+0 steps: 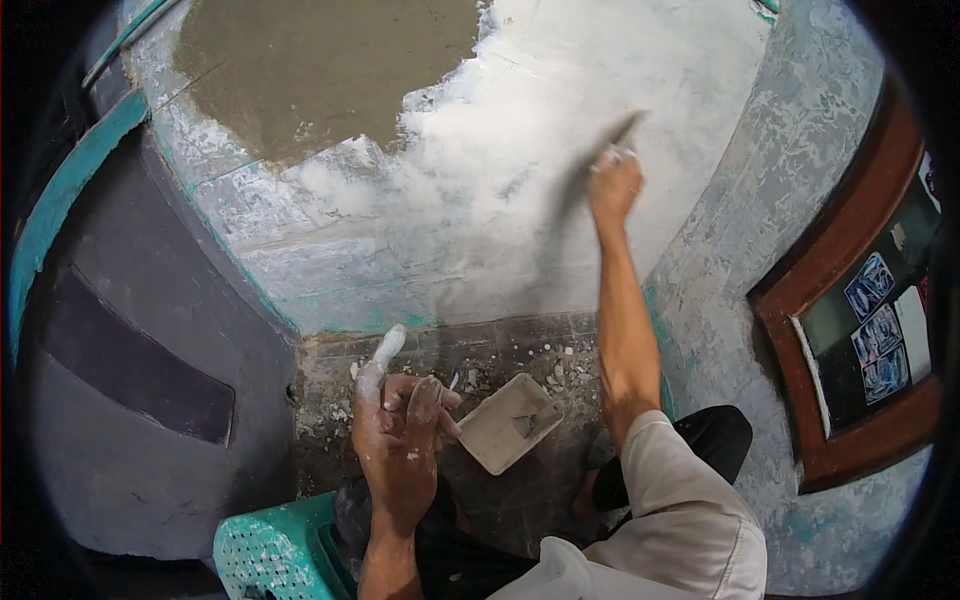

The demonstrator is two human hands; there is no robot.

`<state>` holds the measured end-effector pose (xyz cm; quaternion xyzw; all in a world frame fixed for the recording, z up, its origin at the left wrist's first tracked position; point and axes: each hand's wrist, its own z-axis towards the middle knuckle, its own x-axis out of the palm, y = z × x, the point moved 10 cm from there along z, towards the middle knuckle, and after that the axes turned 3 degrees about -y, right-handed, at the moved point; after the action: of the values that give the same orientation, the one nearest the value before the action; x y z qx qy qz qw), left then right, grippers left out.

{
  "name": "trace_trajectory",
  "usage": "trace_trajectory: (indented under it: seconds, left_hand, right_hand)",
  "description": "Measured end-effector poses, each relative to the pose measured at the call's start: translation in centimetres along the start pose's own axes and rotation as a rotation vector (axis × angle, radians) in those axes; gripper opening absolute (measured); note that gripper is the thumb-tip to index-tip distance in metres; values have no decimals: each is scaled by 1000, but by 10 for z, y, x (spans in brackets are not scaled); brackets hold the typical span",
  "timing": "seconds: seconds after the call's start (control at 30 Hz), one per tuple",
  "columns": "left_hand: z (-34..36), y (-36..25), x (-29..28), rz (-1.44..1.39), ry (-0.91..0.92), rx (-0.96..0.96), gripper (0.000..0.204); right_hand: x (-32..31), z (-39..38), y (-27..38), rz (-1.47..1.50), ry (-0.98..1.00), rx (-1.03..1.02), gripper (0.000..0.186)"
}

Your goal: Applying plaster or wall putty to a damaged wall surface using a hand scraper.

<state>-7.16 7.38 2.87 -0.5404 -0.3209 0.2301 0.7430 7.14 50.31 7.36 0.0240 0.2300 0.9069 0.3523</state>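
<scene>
Your right hand [616, 188] is closed round a motion-blurred blade [630, 127] at the white coat [560, 95], near the right edge of the wall [325, 265]. Your left hand [400, 440] is half curled, one whitened finger out; whether it pinches anything, you cannot tell here. The tray [487, 442] sits near the floor's wall-side edge. Best hold the blade low, press evenly and feather toward the grey-brown patch [320, 75], upper left.
</scene>
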Motion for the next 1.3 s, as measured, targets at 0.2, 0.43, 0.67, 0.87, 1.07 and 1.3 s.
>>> trace_trajectory:
  seconds: [0.2,0.43,0.67,0.87,1.07,1.3]
  left_hand:
    - [0,1,-14,-48,-33,40,56]
    - [3,5,-27,36,-74,12,57]
    - [-2,-1,-24,-71,-39,11,57]
    - [-3,-4,-21,-40,-15,5,55]
    - [-2,-4,-22,-18,-21,16,54]
    - [0,11,-14,-71,-10,-34,56]
  right_hand:
    - [37,-42,176,340,19,-22,30]
    - [24,-153,315,623,399,-298,9]
    - [-16,-121,109,491,342,150,28]
    - [-25,-71,-14,185,171,317,20]
    - [39,-123,106,339,148,145,23]
    - [90,-237,280,556,614,-193,24]
